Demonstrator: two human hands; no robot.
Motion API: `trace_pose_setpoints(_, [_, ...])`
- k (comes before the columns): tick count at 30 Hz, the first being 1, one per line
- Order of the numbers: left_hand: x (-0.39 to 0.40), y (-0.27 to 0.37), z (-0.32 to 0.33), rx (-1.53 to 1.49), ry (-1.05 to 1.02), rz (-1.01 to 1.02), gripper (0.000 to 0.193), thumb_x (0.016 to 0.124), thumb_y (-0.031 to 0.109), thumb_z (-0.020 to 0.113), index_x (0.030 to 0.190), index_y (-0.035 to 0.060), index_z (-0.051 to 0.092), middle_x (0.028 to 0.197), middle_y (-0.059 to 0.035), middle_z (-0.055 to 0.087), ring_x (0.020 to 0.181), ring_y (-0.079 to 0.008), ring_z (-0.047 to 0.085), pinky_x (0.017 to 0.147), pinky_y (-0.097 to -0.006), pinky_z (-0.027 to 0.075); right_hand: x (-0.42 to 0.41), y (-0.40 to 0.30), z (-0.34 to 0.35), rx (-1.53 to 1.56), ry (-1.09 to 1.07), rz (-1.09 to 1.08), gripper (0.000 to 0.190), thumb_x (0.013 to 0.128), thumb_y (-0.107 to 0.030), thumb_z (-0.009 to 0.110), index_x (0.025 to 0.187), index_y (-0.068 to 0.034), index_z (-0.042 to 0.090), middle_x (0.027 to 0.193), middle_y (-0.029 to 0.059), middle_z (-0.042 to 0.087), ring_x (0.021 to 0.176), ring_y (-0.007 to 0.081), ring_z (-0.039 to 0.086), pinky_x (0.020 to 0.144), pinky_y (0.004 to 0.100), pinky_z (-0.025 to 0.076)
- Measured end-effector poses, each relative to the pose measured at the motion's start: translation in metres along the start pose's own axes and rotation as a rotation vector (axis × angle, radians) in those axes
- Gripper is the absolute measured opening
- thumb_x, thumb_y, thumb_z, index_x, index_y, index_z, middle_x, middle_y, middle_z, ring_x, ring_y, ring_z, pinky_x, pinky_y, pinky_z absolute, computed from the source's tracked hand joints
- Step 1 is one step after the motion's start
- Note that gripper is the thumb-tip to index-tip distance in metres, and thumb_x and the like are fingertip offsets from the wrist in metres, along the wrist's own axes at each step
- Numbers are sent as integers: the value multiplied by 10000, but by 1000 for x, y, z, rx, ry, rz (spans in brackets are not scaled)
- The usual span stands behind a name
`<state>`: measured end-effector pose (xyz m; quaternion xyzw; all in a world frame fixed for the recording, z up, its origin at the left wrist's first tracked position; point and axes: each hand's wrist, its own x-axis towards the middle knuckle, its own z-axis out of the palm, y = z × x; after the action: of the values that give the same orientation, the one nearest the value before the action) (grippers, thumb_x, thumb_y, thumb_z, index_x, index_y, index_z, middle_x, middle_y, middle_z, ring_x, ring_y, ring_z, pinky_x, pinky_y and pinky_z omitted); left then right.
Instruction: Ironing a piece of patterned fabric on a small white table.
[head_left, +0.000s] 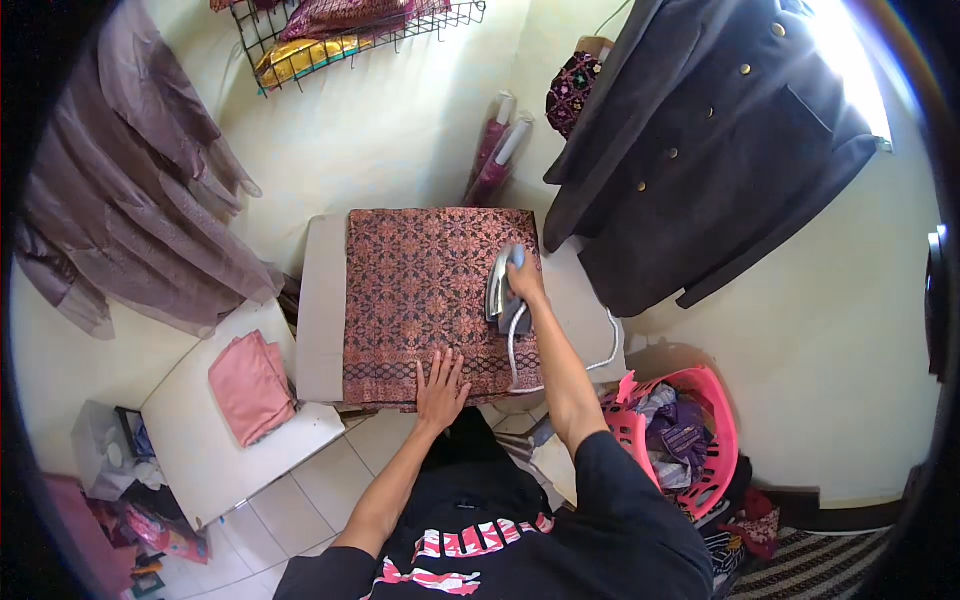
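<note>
A folded patterned cloth (427, 285), black with copper-coloured floral motifs and a banded border, lies flat on a beige ironing surface (320, 307). My right hand (527, 277) grips the handle of an electric iron (500, 289), which is tilted up at the cloth's right side with its metal soleplate showing toward the left. Whether any edge of the iron touches the cloth I cannot tell. From its heel a white braided cord (513, 345) loops down over the cloth and off to the right. Flat on the border near the front edge rests my left hand (441, 390), fingers spread.
A folded pink cloth (251, 390) lies on the white table (180, 427) at left. A pink laundry basket (724, 450) with clothes stands at right. A dark buttoned garment (675, 187) hangs right, a mauve sheer garment (142, 165) left. A wire basket (360, 37) and wrapped rolls (495, 161) are behind.
</note>
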<state>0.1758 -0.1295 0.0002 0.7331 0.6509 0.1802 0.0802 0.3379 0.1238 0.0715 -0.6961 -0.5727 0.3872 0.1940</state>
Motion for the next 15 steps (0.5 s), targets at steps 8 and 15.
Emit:
trace_pose_setpoints(8, [-1,-2,1,-31,-71,-41,620,931,435,465,1460,147,318,1536,-97,244,1427,-284,185,1126,-570,81,-44,20,36,-69,169,-158,610,866,-236,559,1405,-154,287,1001,335,608,935,498,594,850,542,450])
trace_pose_setpoints(15, [27,-9,-11,-150,-77,-58,504,903,347,546,1337,100,476,1430,-137,372,1346,-325,302,1126,-563,121,-125,24,26,-36,81,-163,556,873,-226,564,1367,-102,342,1040,322,598,971,495,571,825,543,454])
